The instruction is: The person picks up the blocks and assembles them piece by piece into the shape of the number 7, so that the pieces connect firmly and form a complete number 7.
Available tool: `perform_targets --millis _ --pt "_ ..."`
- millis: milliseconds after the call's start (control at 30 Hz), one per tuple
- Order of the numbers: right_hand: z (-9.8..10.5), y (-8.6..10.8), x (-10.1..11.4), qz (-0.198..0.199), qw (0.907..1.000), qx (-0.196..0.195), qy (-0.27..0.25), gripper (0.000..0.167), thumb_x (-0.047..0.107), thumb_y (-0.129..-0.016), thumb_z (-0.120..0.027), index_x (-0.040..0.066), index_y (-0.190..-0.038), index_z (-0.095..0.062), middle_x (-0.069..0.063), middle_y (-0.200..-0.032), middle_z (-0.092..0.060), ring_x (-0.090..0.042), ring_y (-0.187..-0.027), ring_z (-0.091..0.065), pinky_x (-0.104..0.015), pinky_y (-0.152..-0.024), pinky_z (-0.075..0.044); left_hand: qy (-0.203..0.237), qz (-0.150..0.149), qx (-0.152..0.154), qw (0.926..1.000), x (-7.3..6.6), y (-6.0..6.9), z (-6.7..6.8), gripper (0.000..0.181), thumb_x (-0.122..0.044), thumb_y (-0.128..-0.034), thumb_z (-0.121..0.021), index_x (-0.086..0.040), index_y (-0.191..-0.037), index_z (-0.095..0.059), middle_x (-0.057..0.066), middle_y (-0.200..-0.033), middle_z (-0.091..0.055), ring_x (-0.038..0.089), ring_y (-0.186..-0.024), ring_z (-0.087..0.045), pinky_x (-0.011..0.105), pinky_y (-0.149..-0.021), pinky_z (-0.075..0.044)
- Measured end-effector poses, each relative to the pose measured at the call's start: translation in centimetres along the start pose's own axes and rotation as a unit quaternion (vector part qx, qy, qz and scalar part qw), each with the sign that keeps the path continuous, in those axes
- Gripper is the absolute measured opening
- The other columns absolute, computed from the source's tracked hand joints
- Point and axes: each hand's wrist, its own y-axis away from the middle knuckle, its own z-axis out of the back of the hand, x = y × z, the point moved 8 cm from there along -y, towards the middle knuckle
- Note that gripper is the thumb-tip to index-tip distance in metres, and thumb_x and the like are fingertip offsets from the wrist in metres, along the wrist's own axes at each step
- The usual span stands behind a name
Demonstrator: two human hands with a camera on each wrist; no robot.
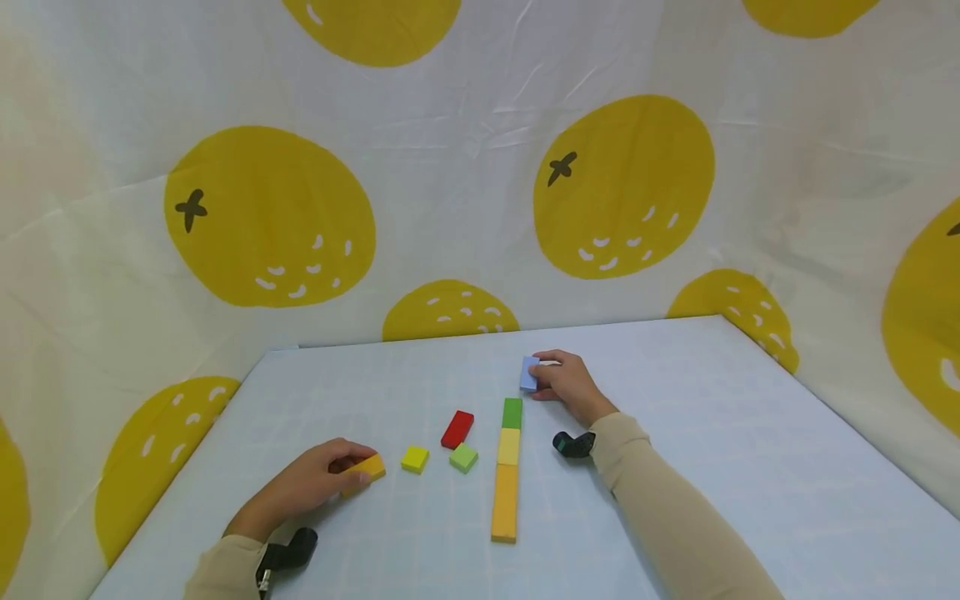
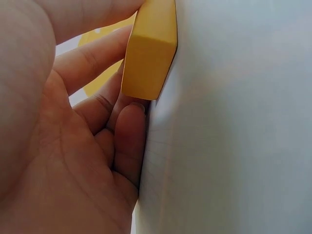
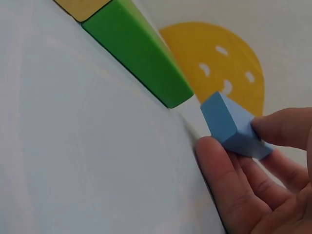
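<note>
A white curtain (image 1: 450, 208) printed with big yellow fruits backs and flanks the worktop (image 1: 675, 375); several fruits are cut off by the frame. The worktop is pale blue-white with a faint grid, its far edge and both far corners showing, its near edge out of frame.

Two beige sleeves reach in from the near edge, the right sleeve (image 1: 675, 508) and the left sleeve (image 1: 225, 571), each with a black wrist device, the right one (image 1: 574, 444) and the left one (image 1: 296, 550).

Toward the left edge, the left hand (image 1: 307, 479) pinches an orange block (image 1: 371, 467) between thumb and fingers. Toward the far edge, right of its middle, the right hand (image 1: 573, 387) pinches a blue block (image 1: 528, 374) in the same way, just beyond the row and apart from it. Whether the blue block touches the worktop, I cannot tell.

The row runs from near edge toward far edge: a long orange block (image 1: 505, 504), a cream block (image 1: 508, 447), a green block (image 1: 512, 413). Left of it lie a red block (image 1: 457, 429), a light green block (image 1: 463, 457) and a yellow block (image 1: 415, 458); whether red and light green touch is unclear.

Fingers partly hide both held blocks; the left wrist view crops the orange one at the top.
</note>
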Motion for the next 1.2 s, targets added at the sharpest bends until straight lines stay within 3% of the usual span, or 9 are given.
perform_targets --millis 400,700,967,1200 --pt "-0.7 0.3 -0.2 0.015 0.9994 -0.002 0.032 0.044 0.015 -0.094 -0.069 0.004 -0.135 -0.058 -0.018 -0.111 -0.068 -0.023 -0.088 -0.067 -0.034 -0.075 -0.059 0.001 0.000 0.013 0.9999 0.1 0.3 -1.0 0.041 -0.037 -0.0890 -0.076 -0.016 -0.124 -0.068 -0.003 -0.106 -0.063 0.018 -0.093 -0.055 0.036 -0.082 -0.048" --pt "-1.6 0.1 0.5 0.035 0.9986 -0.005 0.040 0.041 0.015 -0.094 -0.068 0.005 -0.133 -0.060 -0.017 -0.111 -0.068 -0.022 -0.090 -0.067 -0.034 -0.076 -0.059 -0.014 -0.014 0.003 0.9998 -0.1 0.3 0.5 0.041 -0.039 -0.0895 -0.075 -0.018 -0.124 -0.068 -0.003 -0.105 -0.063 0.018 -0.094 -0.055 0.036 -0.082 -0.048" --pt "-2.1 0.1 0.1 0.036 0.9973 0.004 0.064 0.040 0.016 -0.094 -0.067 0.005 -0.132 -0.060 -0.016 -0.111 -0.067 -0.022 -0.090 -0.067 -0.034 -0.079 -0.058 -0.016 -0.006 0.006 0.9998 0.6 0.4 0.0 0.041 -0.039 -0.0896 -0.075 -0.017 -0.124 -0.068 -0.004 -0.104 -0.062 0.017 -0.093 -0.055 0.035 -0.081 -0.047" --pt "-1.6 -0.1 0.5 0.052 0.9940 -0.003 0.096 0.038 0.018 -0.095 -0.067 0.005 -0.130 -0.061 -0.014 -0.109 -0.068 -0.022 -0.090 -0.068 -0.035 -0.081 -0.057 -0.015 -0.010 0.003 0.9998 -0.2 0.0 0.2 0.041 -0.038 -0.0896 -0.075 -0.018 -0.124 -0.068 -0.004 -0.105 -0.063 0.017 -0.094 -0.055 0.036 -0.083 -0.047"
